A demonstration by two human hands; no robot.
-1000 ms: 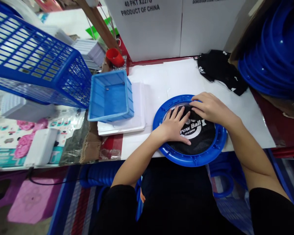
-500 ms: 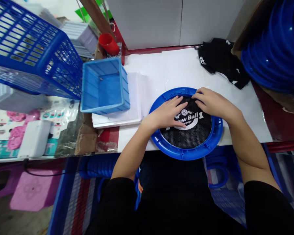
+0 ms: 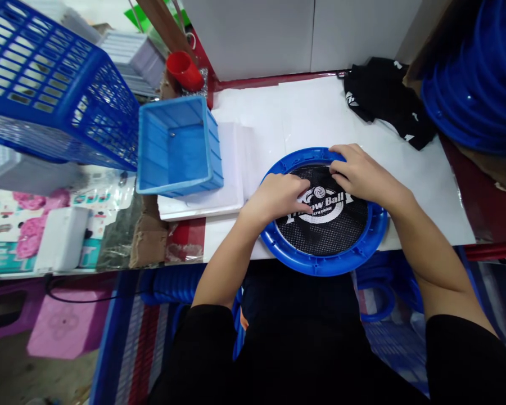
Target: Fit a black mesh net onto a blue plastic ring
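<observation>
Disc (image 3: 322,236): a blue plastic ring with black mesh stretched across it, white "Throw Ball" print in the middle; it lies flat at the near edge of the counter (image 3: 430,197), its 6 o'clock rim hanging just over the edge.
Left hand (image 3: 278,196): fingers curled, resting on the mesh at the disc's 9 to 10 o'clock side, fingertips pressing into the fabric near the print; it grips nothing that can be seen.
Right hand (image 3: 358,173): palm down over the rim at the disc's 1 o'clock, fingers bent and pinching or pressing the mesh edge at about 12 o'clock; whether it truly grasps the fabric I cannot tell.
Hands to each other: near, not touching, the print between them.
White sheet (image 3: 303,121): covers the counter under the disc and beyond it toward 12 o'clock.
Tub (image 3: 179,147): small light-blue box, open, at 9 o'clock of the disc, standing on a stack of white sheets, apart from the disc.
Crate (image 3: 54,95): large dark-blue lattice basket, tilted, at 10 o'clock, just beside the tub.
Cup (image 3: 184,70): red, beyond the tub at 11 o'clock.
Black cloth (image 3: 383,101): bunched pile at 1 o'clock, well apart from the disc.
Rings (image 3: 476,84): stack of blue rings at 2 o'clock, by the counter's far right.
</observation>
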